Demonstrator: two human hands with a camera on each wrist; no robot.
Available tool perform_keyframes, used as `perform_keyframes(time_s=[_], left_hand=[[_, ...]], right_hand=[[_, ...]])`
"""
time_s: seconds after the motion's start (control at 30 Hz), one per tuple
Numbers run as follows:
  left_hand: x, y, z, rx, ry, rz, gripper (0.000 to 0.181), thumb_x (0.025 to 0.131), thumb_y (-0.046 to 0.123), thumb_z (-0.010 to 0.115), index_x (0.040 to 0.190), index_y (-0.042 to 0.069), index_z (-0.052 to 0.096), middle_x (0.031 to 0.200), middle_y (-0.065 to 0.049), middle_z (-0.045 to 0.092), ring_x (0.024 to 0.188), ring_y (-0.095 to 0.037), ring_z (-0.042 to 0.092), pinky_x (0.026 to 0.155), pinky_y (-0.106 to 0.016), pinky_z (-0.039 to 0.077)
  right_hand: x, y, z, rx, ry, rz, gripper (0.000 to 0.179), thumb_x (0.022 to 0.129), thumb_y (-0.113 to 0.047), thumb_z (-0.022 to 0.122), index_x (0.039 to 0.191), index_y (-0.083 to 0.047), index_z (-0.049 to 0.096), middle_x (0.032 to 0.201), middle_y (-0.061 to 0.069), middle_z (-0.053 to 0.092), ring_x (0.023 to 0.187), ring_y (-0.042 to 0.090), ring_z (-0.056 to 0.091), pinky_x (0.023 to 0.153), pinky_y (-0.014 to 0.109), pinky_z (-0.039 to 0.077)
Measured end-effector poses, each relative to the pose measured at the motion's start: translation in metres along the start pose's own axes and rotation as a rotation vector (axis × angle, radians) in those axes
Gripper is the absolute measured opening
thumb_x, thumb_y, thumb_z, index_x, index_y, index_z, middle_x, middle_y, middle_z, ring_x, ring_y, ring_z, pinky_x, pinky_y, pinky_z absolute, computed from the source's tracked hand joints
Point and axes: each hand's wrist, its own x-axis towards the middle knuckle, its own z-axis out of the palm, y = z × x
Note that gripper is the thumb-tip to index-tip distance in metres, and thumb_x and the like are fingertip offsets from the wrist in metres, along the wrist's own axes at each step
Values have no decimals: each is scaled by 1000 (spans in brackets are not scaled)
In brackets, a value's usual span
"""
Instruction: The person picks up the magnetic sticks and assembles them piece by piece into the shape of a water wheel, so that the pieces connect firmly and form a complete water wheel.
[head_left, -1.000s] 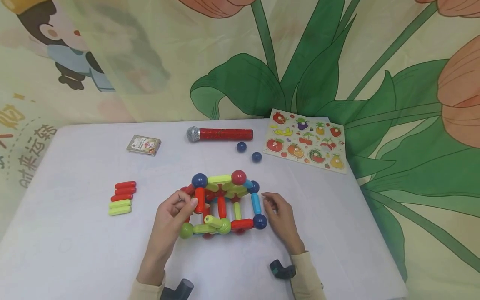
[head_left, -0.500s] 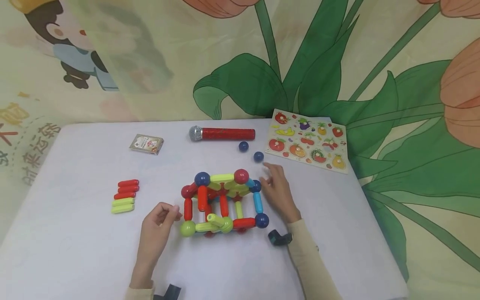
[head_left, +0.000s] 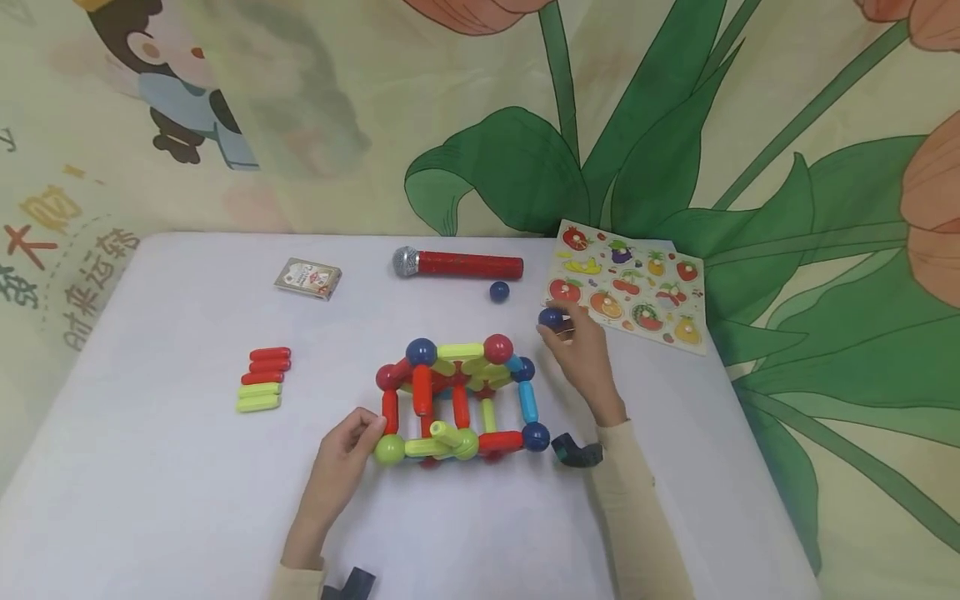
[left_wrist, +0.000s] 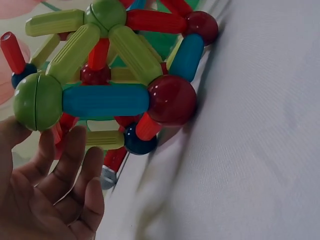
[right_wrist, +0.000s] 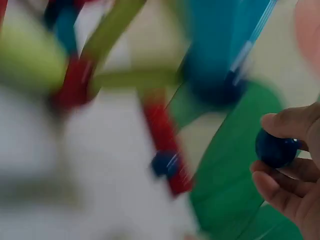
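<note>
A frame of coloured magnetic rods and balls [head_left: 500,441] stands on the table in the middle of the head view. At its lower left corner my left hand [head_left: 336,471] pinches it between thumb and fingers, right by the green ball [left_wrist: 38,101] and a red rod [head_left: 390,412]. My right hand [head_left: 588,358], to the right of the frame, holds a dark blue ball [right_wrist: 275,149] between thumb and fingertips, just in front of the fruit board. One red rod [head_left: 422,392] hangs down from the blue ball [head_left: 421,352] at the frame's top left.
Another blue ball [head_left: 499,291] lies below a red microphone [head_left: 468,264] at the back. The fruit puzzle board [head_left: 652,292] lies at the back right, and a small card box [head_left: 308,278] at the back left. Several red and light green rods [head_left: 266,365] lie in a row at the left.
My right hand has reached up and right and picked up the blue ball beside the fruit board. My left hand let go of the hanging red rod and moved to the frame's lower left corner.
</note>
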Motion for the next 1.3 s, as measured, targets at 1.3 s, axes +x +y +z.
perform_keyframes(time_s=[1.3], left_hand=[[-10,55,20,-62,16,565,31,92,-2,59,120,9,64,112,-4,68,104,-10,61,87,-20,50]], right_hand=[[-125,-99,66,517,-59,-346,46,80,0,75,122,-4,57,118,12,58,111,21,55,93,29,50]])
